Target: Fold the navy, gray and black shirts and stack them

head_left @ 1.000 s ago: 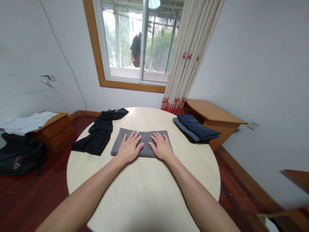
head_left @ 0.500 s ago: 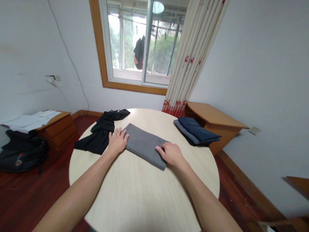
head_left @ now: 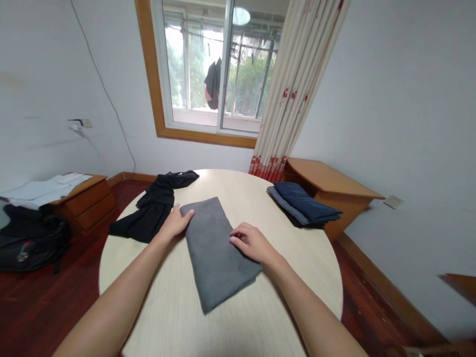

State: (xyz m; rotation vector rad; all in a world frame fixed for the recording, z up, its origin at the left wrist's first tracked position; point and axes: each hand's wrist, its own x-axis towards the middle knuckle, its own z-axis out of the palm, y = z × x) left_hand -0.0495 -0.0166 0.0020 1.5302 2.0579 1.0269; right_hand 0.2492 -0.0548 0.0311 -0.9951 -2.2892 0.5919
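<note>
A folded grey garment (head_left: 219, 253) lies slantwise at the middle of the round table, its near edge towards me. At its upper left edge, my left hand (head_left: 176, 221) grips the cloth with the thumb on top; the other fingers are partly hidden. My right hand (head_left: 253, 243) is at the garment's right edge, fingers curled and thumb bent in, closed on the cloth there. Left of my left hand, a crumpled black garment (head_left: 148, 213) spreads over the table. Which kind of garment the grey one is, I cannot tell.
The pale round table (head_left: 167, 317) stands below the window. A stack of folded dark blue and grey clothes (head_left: 305, 203) sits at its right rim, near a wooden desk (head_left: 327, 176). A black bag (head_left: 33, 240) and a drawer cabinet (head_left: 87, 203) with papers are at the left.
The grey garment has turned clockwise and its near end has come closer to me. My left hand has gone from lying spread on it to gripping its edge.
</note>
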